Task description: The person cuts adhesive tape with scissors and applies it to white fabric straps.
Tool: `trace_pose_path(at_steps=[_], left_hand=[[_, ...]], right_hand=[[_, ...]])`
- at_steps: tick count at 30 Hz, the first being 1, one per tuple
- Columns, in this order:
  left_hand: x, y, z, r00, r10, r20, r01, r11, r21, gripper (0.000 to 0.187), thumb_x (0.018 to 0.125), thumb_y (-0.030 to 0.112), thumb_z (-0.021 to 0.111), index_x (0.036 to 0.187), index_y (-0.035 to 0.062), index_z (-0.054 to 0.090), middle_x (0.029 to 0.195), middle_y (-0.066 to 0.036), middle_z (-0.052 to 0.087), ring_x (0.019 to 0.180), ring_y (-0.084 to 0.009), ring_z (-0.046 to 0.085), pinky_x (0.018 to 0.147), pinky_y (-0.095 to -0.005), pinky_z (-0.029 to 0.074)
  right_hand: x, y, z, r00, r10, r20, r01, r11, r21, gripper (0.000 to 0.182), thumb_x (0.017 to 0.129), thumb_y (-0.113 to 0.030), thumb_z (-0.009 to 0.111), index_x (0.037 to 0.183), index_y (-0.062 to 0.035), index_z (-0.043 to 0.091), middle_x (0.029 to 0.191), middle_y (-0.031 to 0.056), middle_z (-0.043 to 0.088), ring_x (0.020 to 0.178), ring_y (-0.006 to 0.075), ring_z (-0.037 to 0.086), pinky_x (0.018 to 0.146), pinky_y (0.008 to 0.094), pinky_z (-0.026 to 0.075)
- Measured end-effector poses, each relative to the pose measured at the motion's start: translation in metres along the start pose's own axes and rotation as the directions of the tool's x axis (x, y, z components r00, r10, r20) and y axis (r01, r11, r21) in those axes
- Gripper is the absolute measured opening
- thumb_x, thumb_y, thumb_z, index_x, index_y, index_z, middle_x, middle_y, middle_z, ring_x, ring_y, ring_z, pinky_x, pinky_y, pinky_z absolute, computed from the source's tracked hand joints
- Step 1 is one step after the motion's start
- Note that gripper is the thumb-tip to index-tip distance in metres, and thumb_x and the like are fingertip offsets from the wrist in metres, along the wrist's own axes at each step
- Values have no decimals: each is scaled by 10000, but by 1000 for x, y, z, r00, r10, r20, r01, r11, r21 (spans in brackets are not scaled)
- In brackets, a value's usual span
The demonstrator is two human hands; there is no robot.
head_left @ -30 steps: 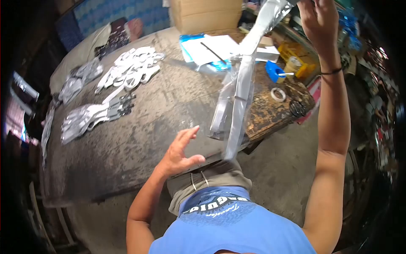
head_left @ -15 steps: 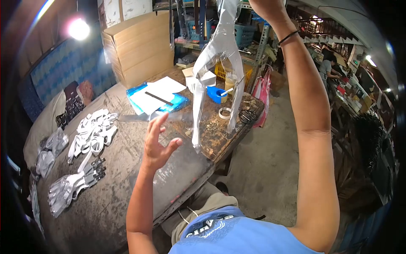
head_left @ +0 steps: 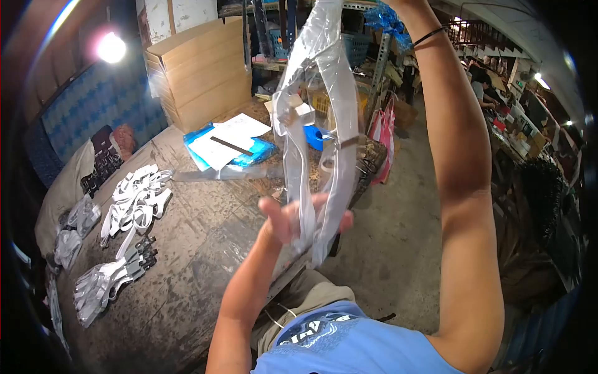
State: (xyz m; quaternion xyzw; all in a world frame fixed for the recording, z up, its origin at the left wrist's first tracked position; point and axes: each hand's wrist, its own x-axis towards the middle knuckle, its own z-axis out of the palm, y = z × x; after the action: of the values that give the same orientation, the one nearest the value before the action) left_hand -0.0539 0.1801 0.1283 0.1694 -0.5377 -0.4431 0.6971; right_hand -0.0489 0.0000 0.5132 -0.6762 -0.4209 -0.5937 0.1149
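Desk: Principal item?

Operator: White strap [head_left: 342,165], one, in clear plastic. I have it hanging before my camera in two strands, upper part running out of the top of my view, lower ends in front of the table edge.

Desk: Grips?

Operator: Left hand [head_left: 289,221], spread, thumb raised, behind the lower part of the strands; whether it touches them I cannot tell. Right hand [head_left: 408,5], lifted high, mostly cut off by my top edge; its grip I cannot tell.

Desk: Table stock?

Operator: Table [head_left: 199,206], worn, dark. Flat clear sleeve [head_left: 218,174], one, left of the strap. White papers [head_left: 215,154] on blue plastic [head_left: 258,156], with a black strip [head_left: 231,146] across them. Further left, pile of white straps [head_left: 136,199]; nearer me, bundle with dark clips [head_left: 103,283], plastic-wrapped.

Desk: Beyond?

Operator: Cardboard box [head_left: 205,75], large, at the far side. Pink-and-white bag [head_left: 383,128], past the right end. Bulb [head_left: 111,48], lit, upper left. One person [head_left: 483,90], well apart, far right.
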Motion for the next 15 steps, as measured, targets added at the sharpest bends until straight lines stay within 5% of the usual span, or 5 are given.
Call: trace_pose_path(at_steps=[5, 9, 10, 11, 15], left_hand=[[-42, -34, 56, 981, -148, -123, 109, 954, -278, 1087, 577, 530, 849, 1327, -119, 404, 1245, -307, 544, 1122, -402, 584, 985, -466, 462], [-64, -59, 76, 964, -255, -78, 220, 926, -306, 944, 613, 407, 879, 1308, -85, 474, 1281, -312, 524, 1163, -398, 562, 1008, -489, 429], [-68, -63, 83, 961, -258, -99, 212, 918, -336, 934, 623, 351, 886, 1339, -65, 456, 1290, -303, 523, 1166, -384, 564, 1024, -493, 410], [-67, -62, 90, 965, -247, -90, 212, 933, -291, 946, 624, 330, 889, 1355, -66, 437, 1297, -274, 533, 1156, -354, 573, 1025, -465, 407], [-72, -57, 101, 936, -326, -130, 306, 939, -154, 842, 642, 278, 880, 1305, -74, 497, 1243, -220, 586, 1105, -262, 598, 978, -369, 439]], right_hand=[[-32, 9, 8, 989, 139, 57, -140, 990, 20, 323, 815, 148, 471, 1045, -7, 638, 990, 77, 690, 921, 171, 652, 853, 281, 520], [-50, 18, 18, 952, 276, 132, -273, 961, -39, 264, 856, 69, 501, 1059, -22, 642, 1028, 84, 682, 948, 160, 641, 851, 285, 526], [-53, 30, 18, 972, -47, 229, 140, 899, -415, 232, 873, 14, 525, 1072, -20, 641, 1045, 96, 675, 944, 156, 640, 834, 291, 530], [-59, 37, 19, 957, -144, 250, 248, 853, -458, 231, 878, -11, 534, 1083, -26, 639, 1033, 90, 673, 910, 157, 642, 805, 280, 532], [-88, 35, 31, 945, 243, 220, -226, 969, -97, 230, 897, -67, 532, 1099, -41, 640, 1003, 84, 670, 875, 175, 638, 796, 282, 524]])
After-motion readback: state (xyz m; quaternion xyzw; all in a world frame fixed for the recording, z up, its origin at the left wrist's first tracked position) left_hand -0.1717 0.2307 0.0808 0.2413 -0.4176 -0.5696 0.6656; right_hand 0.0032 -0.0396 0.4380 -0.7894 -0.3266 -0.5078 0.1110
